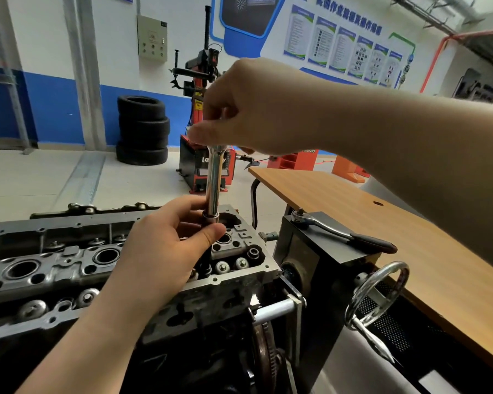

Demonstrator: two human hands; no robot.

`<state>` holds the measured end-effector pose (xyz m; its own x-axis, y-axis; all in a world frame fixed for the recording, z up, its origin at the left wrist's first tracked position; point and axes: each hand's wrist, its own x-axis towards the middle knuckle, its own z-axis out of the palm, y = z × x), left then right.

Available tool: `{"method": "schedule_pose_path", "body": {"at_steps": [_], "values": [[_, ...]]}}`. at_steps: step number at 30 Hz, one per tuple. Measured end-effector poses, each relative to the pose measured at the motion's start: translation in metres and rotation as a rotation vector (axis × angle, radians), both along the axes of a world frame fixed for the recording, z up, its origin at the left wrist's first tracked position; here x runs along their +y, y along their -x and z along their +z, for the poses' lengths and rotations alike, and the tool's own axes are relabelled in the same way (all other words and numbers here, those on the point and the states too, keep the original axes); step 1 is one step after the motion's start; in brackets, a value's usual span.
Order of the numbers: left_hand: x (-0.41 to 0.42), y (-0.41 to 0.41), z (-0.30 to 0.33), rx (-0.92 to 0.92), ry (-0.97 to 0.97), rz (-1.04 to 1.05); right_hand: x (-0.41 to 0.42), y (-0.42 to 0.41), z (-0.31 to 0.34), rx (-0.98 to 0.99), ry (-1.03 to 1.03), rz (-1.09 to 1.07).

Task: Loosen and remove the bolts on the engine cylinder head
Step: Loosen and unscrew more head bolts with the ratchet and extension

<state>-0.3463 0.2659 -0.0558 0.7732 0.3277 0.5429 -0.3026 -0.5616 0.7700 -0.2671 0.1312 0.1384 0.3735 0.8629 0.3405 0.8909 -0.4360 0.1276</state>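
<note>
Cylinder head (69,260) of grey cast metal, with round bores and bolt heads along its top face, mounted on a dark engine stand at lower left. Polished chrome extension bar (214,180) standing upright over the head's right end, its lower end seated in a dark cylindrical socket (209,220) that reaches down among the bolts. Left of the two hands (165,248) curls thumb and fingers around the socket; right hand (256,109), above, pinches the top of the bar with closed fingers. Chrome ratchet wrench with black handle (342,233) lying on the black box of the stand, beside a chrome handwheel (376,294). Wood-grain surface (382,223) to the right. Stack of black tyres (143,129) and a red tyre-changing machine (202,115) against the blue-and-white wall behind.
</note>
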Motion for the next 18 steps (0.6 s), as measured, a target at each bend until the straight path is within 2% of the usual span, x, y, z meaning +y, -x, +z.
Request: {"method": "schedule_pose_path", "body": {"at_steps": [4, 8, 12, 15, 18], "values": [[-0.0001, -0.0007, -0.0004, 0.01, 0.018, -0.044, -0.0033, 0.006, 0.0057, 0.042, 0.075, 0.036], [0.0014, -0.0008, -0.0025, 0.006, -0.036, -0.013, -0.0043, 0.0076, 0.004, 0.15, -0.02, 0.048], [0.0012, -0.0014, -0.0026, 0.0, -0.004, 0.01, 0.0009, 0.0034, 0.0011, -0.044, 0.007, -0.041], [0.0014, -0.0021, -0.0026, 0.026, -0.013, -0.001, -0.0022, 0.0044, 0.0058, 0.021, 0.058, -0.004], [0.0019, -0.0024, -0.0032, 0.036, -0.024, -0.004, -0.0038, 0.0042, 0.0042, 0.073, -0.018, 0.031]]}}
